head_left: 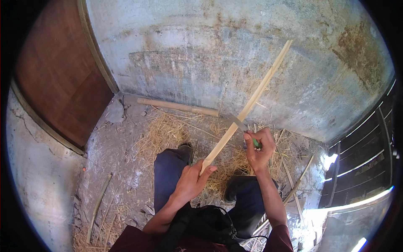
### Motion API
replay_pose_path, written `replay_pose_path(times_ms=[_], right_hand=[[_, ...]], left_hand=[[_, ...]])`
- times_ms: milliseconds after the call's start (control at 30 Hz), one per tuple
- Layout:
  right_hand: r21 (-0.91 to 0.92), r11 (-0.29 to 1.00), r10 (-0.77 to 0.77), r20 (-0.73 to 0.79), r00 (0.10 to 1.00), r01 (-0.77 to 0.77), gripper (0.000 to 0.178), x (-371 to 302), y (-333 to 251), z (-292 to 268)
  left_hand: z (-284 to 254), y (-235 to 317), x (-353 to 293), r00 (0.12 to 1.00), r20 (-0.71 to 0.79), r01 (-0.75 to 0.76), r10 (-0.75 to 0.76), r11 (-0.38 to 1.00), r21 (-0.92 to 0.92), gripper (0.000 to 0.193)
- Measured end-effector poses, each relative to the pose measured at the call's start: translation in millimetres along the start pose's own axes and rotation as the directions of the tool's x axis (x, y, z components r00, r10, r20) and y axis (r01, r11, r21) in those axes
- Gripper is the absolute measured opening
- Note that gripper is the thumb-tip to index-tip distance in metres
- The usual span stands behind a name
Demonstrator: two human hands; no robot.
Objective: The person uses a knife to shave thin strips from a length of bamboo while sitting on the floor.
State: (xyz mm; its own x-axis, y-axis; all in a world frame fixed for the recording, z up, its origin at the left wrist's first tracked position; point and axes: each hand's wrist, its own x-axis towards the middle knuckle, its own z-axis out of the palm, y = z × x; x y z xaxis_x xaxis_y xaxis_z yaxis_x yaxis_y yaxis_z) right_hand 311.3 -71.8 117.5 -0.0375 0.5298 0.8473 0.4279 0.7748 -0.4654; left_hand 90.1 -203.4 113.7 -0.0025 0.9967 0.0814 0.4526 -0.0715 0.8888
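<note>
My left hand (191, 183) is closed around the near end of a long, pale split bamboo strip (257, 91). The strip slants up and away to the right, its far end in front of the wall. In my right hand (261, 150) is a knife (238, 122), gripped by what shows as a green handle. Its blade lies across the strip, touching it about midway along. A thin sliver sticks out from the strip's side just beyond the blade. My knees are on either side below the strip.
Straw-like shavings (163, 132) cover the floor around my feet. A bamboo pole (178, 106) lies along the stained wall (189, 71). Further sticks lie at left (99, 208) and right (299, 181). A brown door (63, 71) stands at far left, dark slatted boards (357, 155) at right.
</note>
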Motion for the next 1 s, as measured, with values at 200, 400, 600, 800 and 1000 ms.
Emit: replay_pose_path(times_ms=[200,400,600,800,1000], right_hand=[[0.594,0.698,0.502,-0.009,0.865,-0.399,0.035,-15.1,19.9,0.7],[0.353,0.929,0.108,0.035,0.994,-0.113,0.039,-15.6,11.8,2.6],[0.121,0.99,-0.11,0.335,0.936,0.073,0.036,-21.5,-4.1,8.6],[0.245,0.962,-0.212,0.388,0.897,0.122,0.043,-26.9,-5.4,11.9],[0.303,0.914,0.121,0.428,0.896,-0.268,0.047,-38.9,-11.3,14.7]], left_hand=[[-2.0,4.0,8.0,0.999,-0.018,-0.031,0.032,0.997,0.071,0.047],[-3.6,7.2,12.5,0.989,-0.13,-0.057,0.068,0.995,0.086,0.038],[-7.3,11.8,16.6,0.991,-0.107,-0.072,0.082,0.993,0.091,0.048],[-3.8,10.8,18.5,0.971,-0.176,-0.141,0.16,0.983,0.115,0.051],[-6.7,9.4,19.1,0.968,-0.19,-0.143,0.161,0.984,0.107,0.048]])
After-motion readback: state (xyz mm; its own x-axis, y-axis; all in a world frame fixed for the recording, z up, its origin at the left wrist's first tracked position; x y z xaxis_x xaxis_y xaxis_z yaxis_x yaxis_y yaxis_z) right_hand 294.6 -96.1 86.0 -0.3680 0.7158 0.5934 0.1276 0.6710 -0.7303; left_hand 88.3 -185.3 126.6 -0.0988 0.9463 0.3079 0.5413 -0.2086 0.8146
